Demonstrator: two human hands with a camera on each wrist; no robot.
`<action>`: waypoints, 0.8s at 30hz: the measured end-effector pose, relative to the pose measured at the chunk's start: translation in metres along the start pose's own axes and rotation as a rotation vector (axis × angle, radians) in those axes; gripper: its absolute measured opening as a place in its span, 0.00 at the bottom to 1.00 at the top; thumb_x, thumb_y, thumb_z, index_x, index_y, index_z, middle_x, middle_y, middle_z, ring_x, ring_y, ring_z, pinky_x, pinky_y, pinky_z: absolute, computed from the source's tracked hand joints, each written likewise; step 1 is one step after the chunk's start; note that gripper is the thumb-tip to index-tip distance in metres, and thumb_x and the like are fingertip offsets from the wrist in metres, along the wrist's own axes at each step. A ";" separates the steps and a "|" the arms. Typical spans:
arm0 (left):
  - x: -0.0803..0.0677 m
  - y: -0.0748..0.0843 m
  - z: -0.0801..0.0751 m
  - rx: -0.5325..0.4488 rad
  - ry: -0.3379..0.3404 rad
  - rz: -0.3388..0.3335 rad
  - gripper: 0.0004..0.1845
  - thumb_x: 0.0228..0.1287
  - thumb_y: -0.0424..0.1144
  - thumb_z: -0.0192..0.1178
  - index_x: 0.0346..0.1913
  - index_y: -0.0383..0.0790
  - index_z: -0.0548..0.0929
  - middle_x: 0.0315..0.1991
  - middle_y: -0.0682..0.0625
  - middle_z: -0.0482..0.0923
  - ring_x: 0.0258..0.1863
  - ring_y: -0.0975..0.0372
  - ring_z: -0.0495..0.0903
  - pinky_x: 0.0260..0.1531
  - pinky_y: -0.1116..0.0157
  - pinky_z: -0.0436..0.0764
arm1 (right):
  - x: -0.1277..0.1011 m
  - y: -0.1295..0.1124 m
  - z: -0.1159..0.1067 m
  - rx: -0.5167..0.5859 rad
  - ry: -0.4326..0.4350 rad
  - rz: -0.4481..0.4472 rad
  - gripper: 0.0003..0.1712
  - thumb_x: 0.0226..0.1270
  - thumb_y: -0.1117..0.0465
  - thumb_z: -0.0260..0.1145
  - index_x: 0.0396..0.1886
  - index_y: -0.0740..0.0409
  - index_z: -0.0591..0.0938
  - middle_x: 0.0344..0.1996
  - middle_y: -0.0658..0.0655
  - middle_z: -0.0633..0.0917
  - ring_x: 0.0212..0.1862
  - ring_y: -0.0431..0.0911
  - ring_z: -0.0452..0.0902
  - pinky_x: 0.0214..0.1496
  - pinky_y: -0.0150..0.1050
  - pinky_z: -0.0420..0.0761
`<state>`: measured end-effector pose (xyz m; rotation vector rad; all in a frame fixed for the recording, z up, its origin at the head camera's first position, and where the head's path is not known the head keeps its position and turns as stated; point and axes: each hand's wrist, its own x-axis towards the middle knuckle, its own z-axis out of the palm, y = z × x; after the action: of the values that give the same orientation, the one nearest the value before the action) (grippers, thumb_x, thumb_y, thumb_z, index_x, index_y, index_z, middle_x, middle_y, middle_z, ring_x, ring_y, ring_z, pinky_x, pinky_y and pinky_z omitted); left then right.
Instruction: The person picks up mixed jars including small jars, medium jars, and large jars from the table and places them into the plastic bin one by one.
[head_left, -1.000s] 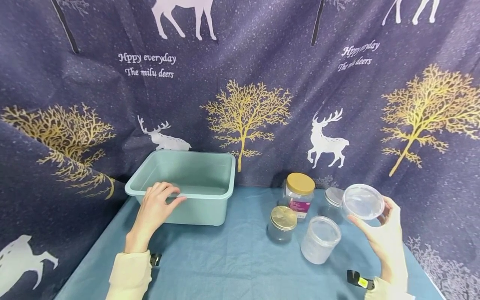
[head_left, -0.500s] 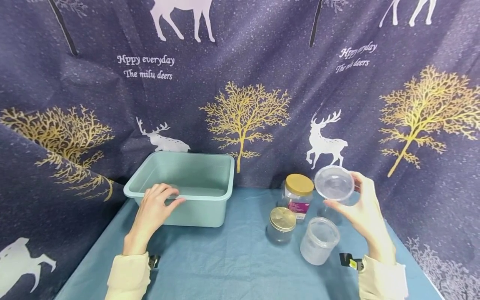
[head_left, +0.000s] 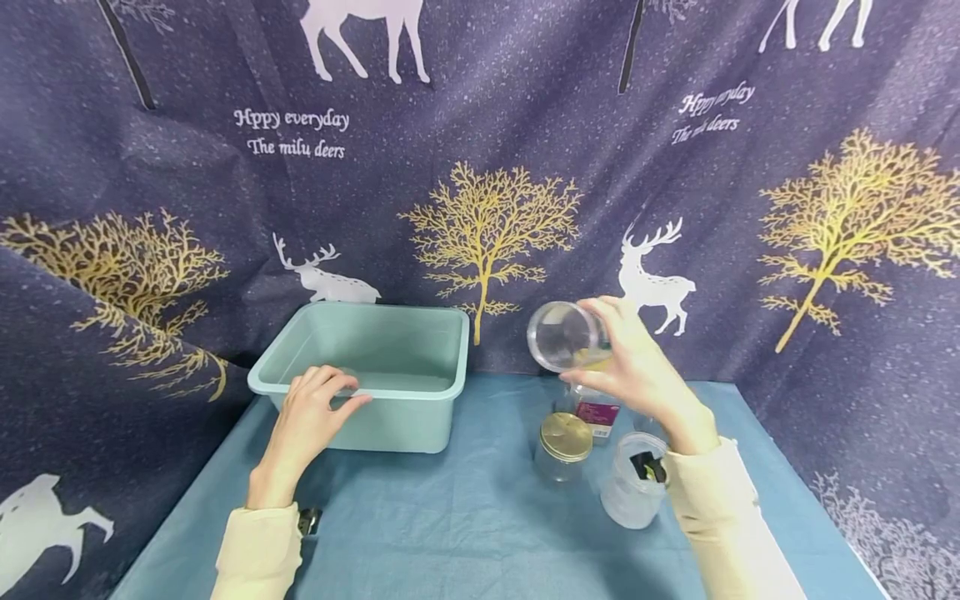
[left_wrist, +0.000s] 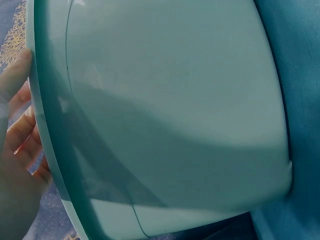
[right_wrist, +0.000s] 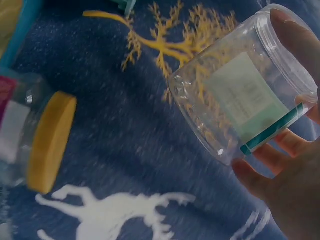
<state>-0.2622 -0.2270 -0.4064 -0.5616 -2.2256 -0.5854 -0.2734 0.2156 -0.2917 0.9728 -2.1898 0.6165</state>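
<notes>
A clear plastic jar (head_left: 562,337) is held in the air by my right hand (head_left: 637,367), thumb and fingers curled round its side. In the right wrist view the clear jar (right_wrist: 235,100) lies tilted, its ridged end toward the palm and a white-green label on its wall. My left hand (head_left: 311,417) grips the front rim of a pale green bin (head_left: 405,429). In the left wrist view the thumb touches the bin (left_wrist: 175,100) at its edge, and the other fingertips pass behind the rim.
Below the raised jar stand a yellow-lidded jar (head_left: 597,415) with a purple label and a small gold-lidded jar (head_left: 564,462). A frosted jar (head_left: 626,500) is partly behind the right wrist camera. Another jar is mostly hidden by the hand. A patterned cloth hangs behind.
My right hand has carried the clear jar leftward and upward from the right side, over the yellow-lidded jar, turning it on the way. The left hand stays at the bin rim.
</notes>
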 end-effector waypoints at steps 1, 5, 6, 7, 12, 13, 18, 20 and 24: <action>0.000 0.000 0.000 0.002 0.000 -0.001 0.13 0.48 0.40 0.77 0.35 0.43 0.85 0.35 0.51 0.79 0.35 0.56 0.74 0.36 0.58 0.64 | 0.007 -0.003 0.004 -0.007 -0.015 -0.014 0.54 0.32 0.58 0.88 0.62 0.63 0.70 0.55 0.64 0.71 0.55 0.55 0.69 0.59 0.50 0.70; 0.000 0.000 -0.001 0.000 -0.006 -0.003 0.13 0.49 0.41 0.77 0.35 0.42 0.85 0.35 0.51 0.78 0.36 0.55 0.74 0.36 0.58 0.64 | 0.031 -0.014 0.019 -0.051 -0.081 -0.057 0.55 0.32 0.53 0.88 0.63 0.59 0.70 0.56 0.64 0.71 0.54 0.57 0.71 0.58 0.55 0.71; 0.000 0.000 -0.002 -0.001 -0.011 -0.004 0.13 0.49 0.41 0.76 0.35 0.42 0.85 0.35 0.51 0.78 0.36 0.55 0.74 0.37 0.58 0.65 | 0.036 -0.017 0.023 -0.057 -0.097 -0.070 0.55 0.33 0.52 0.87 0.63 0.59 0.70 0.56 0.63 0.71 0.54 0.57 0.71 0.58 0.56 0.70; 0.000 0.000 -0.002 -0.002 -0.016 -0.007 0.13 0.49 0.41 0.76 0.35 0.43 0.85 0.35 0.52 0.78 0.37 0.55 0.74 0.37 0.58 0.65 | 0.041 -0.018 0.027 -0.062 -0.111 -0.085 0.55 0.33 0.51 0.87 0.63 0.58 0.70 0.55 0.63 0.71 0.53 0.57 0.71 0.57 0.57 0.70; 0.001 0.000 -0.003 0.000 -0.047 -0.018 0.12 0.51 0.43 0.75 0.36 0.45 0.85 0.36 0.53 0.78 0.38 0.56 0.74 0.39 0.57 0.65 | 0.058 -0.023 0.046 -0.073 -0.160 -0.140 0.53 0.37 0.46 0.85 0.63 0.57 0.70 0.55 0.62 0.72 0.53 0.57 0.71 0.53 0.58 0.71; 0.002 0.000 -0.003 0.004 -0.053 -0.021 0.12 0.51 0.43 0.75 0.36 0.46 0.85 0.36 0.53 0.78 0.38 0.56 0.73 0.39 0.57 0.65 | 0.061 -0.023 0.049 -0.071 -0.163 -0.141 0.53 0.37 0.46 0.85 0.63 0.57 0.70 0.55 0.62 0.72 0.53 0.57 0.71 0.53 0.58 0.71; 0.007 0.000 -0.004 0.013 -0.082 -0.040 0.11 0.52 0.44 0.75 0.35 0.46 0.85 0.36 0.53 0.79 0.38 0.56 0.73 0.39 0.57 0.66 | 0.074 -0.024 0.062 -0.061 -0.182 -0.134 0.54 0.37 0.47 0.85 0.65 0.57 0.70 0.55 0.62 0.72 0.52 0.57 0.72 0.53 0.58 0.72; 0.009 0.001 -0.005 0.003 -0.095 -0.058 0.11 0.52 0.44 0.75 0.35 0.45 0.85 0.36 0.53 0.79 0.38 0.56 0.74 0.39 0.56 0.66 | 0.080 -0.024 0.068 -0.058 -0.198 -0.150 0.53 0.38 0.48 0.85 0.65 0.58 0.70 0.55 0.63 0.72 0.53 0.57 0.72 0.54 0.57 0.71; 0.010 0.002 -0.009 -0.018 -0.139 -0.109 0.11 0.53 0.45 0.74 0.35 0.45 0.85 0.35 0.53 0.79 0.38 0.56 0.74 0.41 0.55 0.66 | 0.090 -0.025 0.084 -0.053 -0.241 -0.182 0.53 0.39 0.50 0.85 0.65 0.58 0.69 0.57 0.62 0.71 0.57 0.56 0.70 0.59 0.57 0.68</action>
<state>-0.2624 -0.2289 -0.3930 -0.5063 -2.3956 -0.6400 -0.3311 0.1051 -0.2796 1.2570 -2.2770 0.3699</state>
